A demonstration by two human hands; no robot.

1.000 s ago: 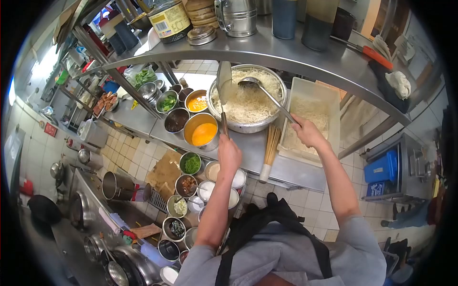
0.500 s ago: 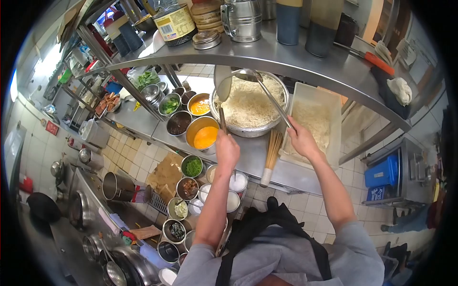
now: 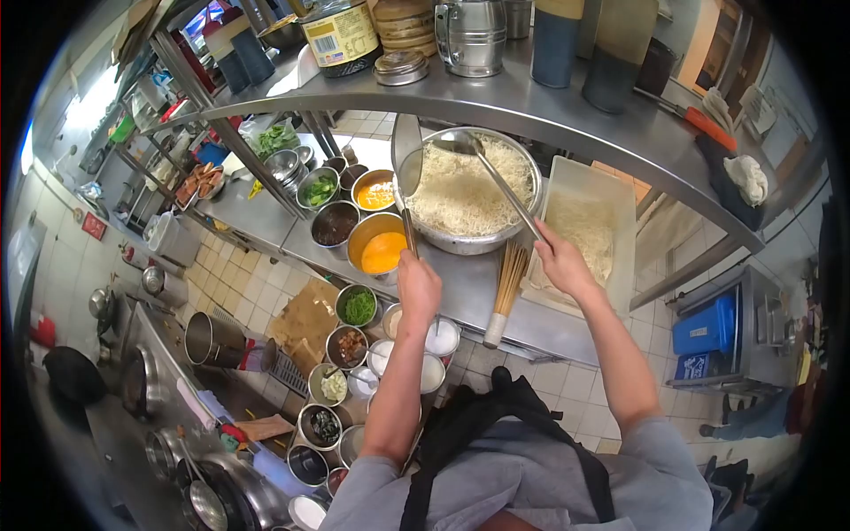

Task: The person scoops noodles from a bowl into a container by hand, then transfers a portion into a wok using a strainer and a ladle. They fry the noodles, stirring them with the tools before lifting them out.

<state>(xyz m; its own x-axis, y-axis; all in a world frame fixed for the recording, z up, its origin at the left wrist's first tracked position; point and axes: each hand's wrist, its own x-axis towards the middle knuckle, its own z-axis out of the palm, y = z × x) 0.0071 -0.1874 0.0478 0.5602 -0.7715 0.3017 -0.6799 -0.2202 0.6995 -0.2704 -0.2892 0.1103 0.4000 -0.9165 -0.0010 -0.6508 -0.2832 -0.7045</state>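
My left hand (image 3: 420,288) is closed round the handle of a wok spatula (image 3: 407,146). Its broad metal blade stands over the left rim of a big metal pot (image 3: 474,242). Pale food (image 3: 474,190) in fine pieces, like rice or short noodles, fills much of this pot. In my right hand (image 3: 565,261) is the long handle of a ladle (image 3: 506,188), whose bowl lies at the pot's far side, close to the spatula blade. A metal pot of orange-yellow liquid (image 3: 383,253), like beaten egg, sits just beyond my left hand. A bamboo brush (image 3: 505,292) lies left of my right hand.
A pale plastic tub (image 3: 622,239) stands right of the pot. A steel shelf (image 3: 531,119) with jars and bottles crosses above the counter. Several ingredient containers, one with chopped greens (image 3: 359,307), stand left of my left arm. Another person's legs (image 3: 753,416) show at far right.
The spatula has shifted left relative to the pot, toward its rim. The ladle has moved slightly left over the food. The whole view has turned a little, and both hands keep their grip.
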